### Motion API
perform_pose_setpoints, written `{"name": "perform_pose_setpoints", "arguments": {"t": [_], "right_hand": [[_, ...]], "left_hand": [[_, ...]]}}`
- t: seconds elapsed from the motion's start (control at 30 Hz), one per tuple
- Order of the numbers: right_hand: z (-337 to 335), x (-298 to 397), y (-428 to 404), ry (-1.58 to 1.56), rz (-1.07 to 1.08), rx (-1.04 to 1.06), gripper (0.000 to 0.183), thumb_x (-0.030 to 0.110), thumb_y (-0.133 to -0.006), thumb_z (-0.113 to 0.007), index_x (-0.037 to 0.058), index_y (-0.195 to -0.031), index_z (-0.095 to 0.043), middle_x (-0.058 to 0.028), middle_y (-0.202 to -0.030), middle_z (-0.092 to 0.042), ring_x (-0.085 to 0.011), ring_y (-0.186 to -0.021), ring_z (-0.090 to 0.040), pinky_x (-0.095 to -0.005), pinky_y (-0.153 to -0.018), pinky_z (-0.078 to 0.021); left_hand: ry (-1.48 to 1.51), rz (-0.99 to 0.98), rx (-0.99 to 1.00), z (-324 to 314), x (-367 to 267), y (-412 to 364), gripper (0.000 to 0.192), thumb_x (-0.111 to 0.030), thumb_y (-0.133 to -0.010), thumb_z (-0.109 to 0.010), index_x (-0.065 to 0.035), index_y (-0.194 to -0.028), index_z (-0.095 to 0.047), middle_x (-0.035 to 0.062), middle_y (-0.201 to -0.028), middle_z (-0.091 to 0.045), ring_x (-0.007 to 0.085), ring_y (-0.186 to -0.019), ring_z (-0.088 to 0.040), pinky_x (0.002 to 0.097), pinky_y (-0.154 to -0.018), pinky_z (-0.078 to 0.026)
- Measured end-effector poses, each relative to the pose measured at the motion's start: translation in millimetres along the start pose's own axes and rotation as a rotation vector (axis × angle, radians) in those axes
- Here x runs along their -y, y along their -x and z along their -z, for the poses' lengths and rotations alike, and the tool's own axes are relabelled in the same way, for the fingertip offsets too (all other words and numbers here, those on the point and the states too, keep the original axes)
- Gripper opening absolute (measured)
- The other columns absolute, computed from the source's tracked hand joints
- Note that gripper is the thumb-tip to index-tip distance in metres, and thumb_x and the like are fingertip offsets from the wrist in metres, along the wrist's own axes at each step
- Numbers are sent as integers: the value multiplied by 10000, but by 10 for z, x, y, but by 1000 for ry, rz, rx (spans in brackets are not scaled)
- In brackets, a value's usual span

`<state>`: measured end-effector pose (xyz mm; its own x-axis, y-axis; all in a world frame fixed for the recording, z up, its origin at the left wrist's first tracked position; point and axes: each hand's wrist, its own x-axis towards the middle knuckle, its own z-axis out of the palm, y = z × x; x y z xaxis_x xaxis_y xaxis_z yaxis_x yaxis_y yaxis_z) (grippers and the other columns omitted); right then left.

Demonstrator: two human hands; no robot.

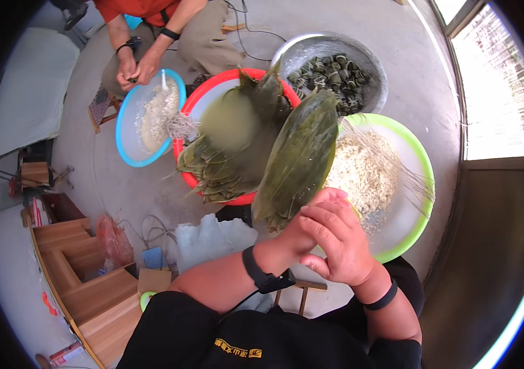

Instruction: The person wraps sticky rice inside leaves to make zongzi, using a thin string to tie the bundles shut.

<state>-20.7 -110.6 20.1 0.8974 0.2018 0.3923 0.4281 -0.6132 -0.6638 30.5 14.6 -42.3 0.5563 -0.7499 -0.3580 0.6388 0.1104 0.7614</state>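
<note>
My left hand (295,236) reaches in front of the bundle of long green leaves (299,154), mostly covered by my right hand (339,242). The right hand lies across the left, fingers bent over it and thumb held apart. A sliver of yellow-green edge (355,210) shows beside the fingers; what it belongs to, and whether either hand grips it, is hidden. Just beyond my hands is a green-rimmed basin (411,244) with a heap of pale rice grains (363,173). Thin strings (411,182) hang over its rim. The leaf bundle leans between this basin and the red-rimmed basin (188,177).
More soaked leaves (215,168) lie in the red basin's cloudy water. A metal basin (379,90) holds many string-tied leaf parcels (335,78). Opposite, another person's hands (139,69) work over a blue-rimmed basin (121,138) of rice. Wooden furniture (91,295) stands left.
</note>
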Motion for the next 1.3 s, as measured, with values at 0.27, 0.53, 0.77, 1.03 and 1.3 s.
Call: {"name": "perform_pose_setpoints", "arguments": {"t": [0.27, 0.53, 0.77, 1.03, 1.3], "right_hand": [[-183, 194, 182, -95, -5, -123, 595, 570, -922, -534, 23, -1111, -671, -110, -898, -676, -302, -839, -625, -424, -787, -482], [-131, 335, 429, -45, 122, -176, 498, 474, -961, -476, 22, -1047, -667, -107, -840, -643, -288, -764, -589, -411, -731, -458], [-49, -56, 701, 72, -112, -218, 548, 473, -1034, -354, 11, -1058, -650, -168, -847, -641, -358, -741, -629, -436, -677, -497], [-136, -36, 682, 279, -364, -401, 601, 449, -1057, -356, -16, -1409, -501, -228, -1286, -605, -431, -1221, -549, -508, -1118, -347], [400, -134, 723, 212, -204, -64, 583, 454, -1030, -379, -13, -1338, -547, -193, -1210, -629, -349, -1175, -586, -609, -1173, -200]], "left_hand": [[476, 197, 104, -321, 362, 414, 375, -306, -992, -532, -44, -1253, -470, 82, -1145, -595, 163, -1111, -579, 302, -965, -471], [-461, -198, 198, -562, 64, 625, 434, -333, -994, -489, -49, -1321, -516, 59, -1182, -626, 128, -1199, -555, 308, -1018, -451], [444, 193, 152, -662, 261, 595, 509, -472, -1031, -425, -124, -1400, -471, 26, -1348, -524, 127, -1303, -446, 359, -1138, -303], [266, -133, -178, -633, -103, 472, 821, -678, -1007, -356, -188, -1626, -129, 109, -1665, -177, 284, -1524, -182, 459, -1224, -147], [255, 22, 237, -979, 89, 436, 881, -710, -1006, -280, -59, -1588, -166, 119, -1583, -305, 231, -1482, -284, 405, -1205, -260]]}}
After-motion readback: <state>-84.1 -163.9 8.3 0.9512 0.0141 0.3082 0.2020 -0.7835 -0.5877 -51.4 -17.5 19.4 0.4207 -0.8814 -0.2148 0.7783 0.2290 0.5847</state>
